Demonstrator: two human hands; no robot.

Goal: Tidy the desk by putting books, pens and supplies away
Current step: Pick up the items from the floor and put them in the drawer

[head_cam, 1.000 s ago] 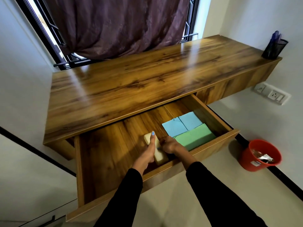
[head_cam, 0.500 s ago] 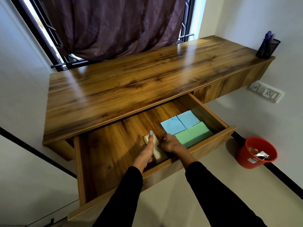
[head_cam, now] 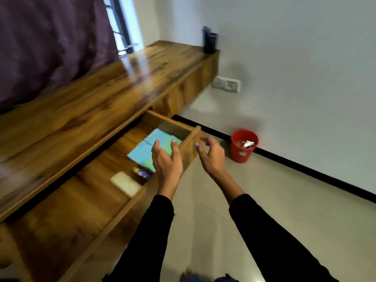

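Since a second ago both hands have left the drawer (head_cam: 189, 139): left hand (head_cam: 165, 159) and right hand (head_cam: 211, 155) hover empty, fingers loose. I see pad (head_cam: 125, 183), tube (head_cam: 141, 173) and books (head_cam: 146, 149) stowed inside. Risk, I judge: slamming the drawer shut jolts them or nips a finger

Both hands hover empty with loosely spread fingers, the left hand (head_cam: 166, 159) over the open drawer (head_cam: 189, 143) holding blue and green books (head_cam: 142, 151), a cream pad (head_cam: 126, 183) and a small tube (head_cam: 141, 173), the right hand (head_cam: 211, 155) just beyond its front corner.
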